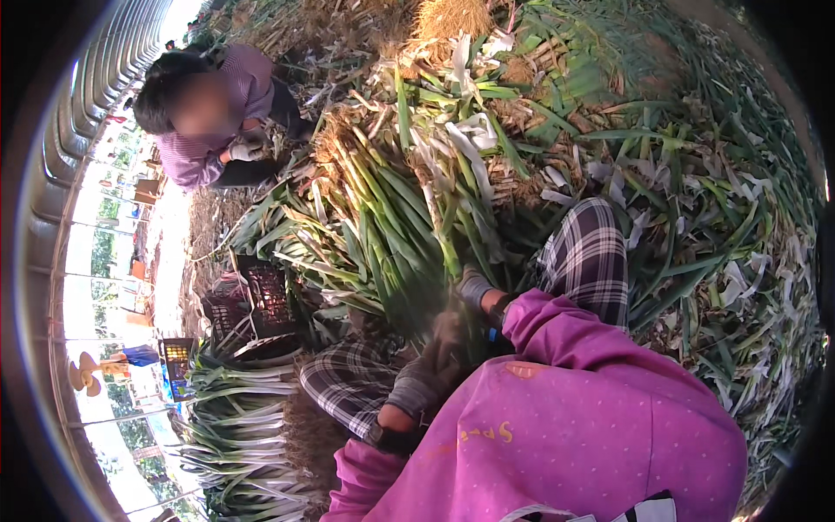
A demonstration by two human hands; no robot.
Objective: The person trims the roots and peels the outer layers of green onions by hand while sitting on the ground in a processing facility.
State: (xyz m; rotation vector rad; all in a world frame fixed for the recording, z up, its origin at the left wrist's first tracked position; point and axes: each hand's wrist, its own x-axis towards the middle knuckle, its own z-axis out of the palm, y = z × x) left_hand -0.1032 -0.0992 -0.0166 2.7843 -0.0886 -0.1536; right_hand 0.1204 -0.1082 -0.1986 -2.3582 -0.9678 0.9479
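My right hand (474, 287), in a grey glove, is closed around a leek-like green onion stalk (445, 245), whose rooted end points away from me. Close below it is my left hand (424, 378), also gloved; its fingers are blurred, and whether they grip anything cannot be made out. In front of my hands lies a loose pile of untrimmed green onions (372, 209), with brown roots at the far end and green leaves toward me. Dark plaid trousers (587, 241) cover my bent knees on both sides.
Trimmed green onions (248, 430) with white stems lie in a row at my left. Beyond them is a dark plastic crate (264, 293). A co-worker (215, 117) with gloved hands crouches at the upper left. Stripped leaves (704, 261) cover the ground at right.
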